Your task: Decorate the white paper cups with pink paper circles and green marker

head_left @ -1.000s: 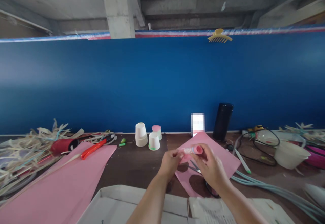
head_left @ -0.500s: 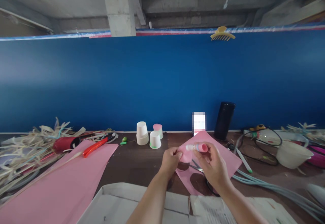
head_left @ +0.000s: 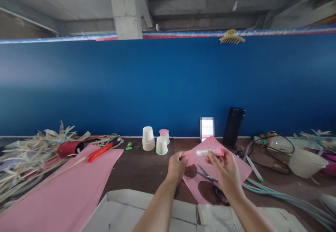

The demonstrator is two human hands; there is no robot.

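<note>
The right hand is gripping a pink-and-white tube between thumb and fingers, nearer its pink end, and is holding it almost level above a pink sheet. The left hand is hovering just beside the tube's white end, apart from it, with thumb and fingertips closing together at the sheet's left edge (whether they are pinching the paper or something small, I cannot tell). Below the tube, scissors are lying on the sheet, their blades standing slightly apart and their dark handles pointing back toward the person. Two rounded dark patches are showing on the sheet near them. Farther back, a black cylinder is leaning slightly, and to the left a stack of white cups is standing upside down near a green-marked cup. At the far left, a red-orange tool is resting on a larger pink sheet
</note>
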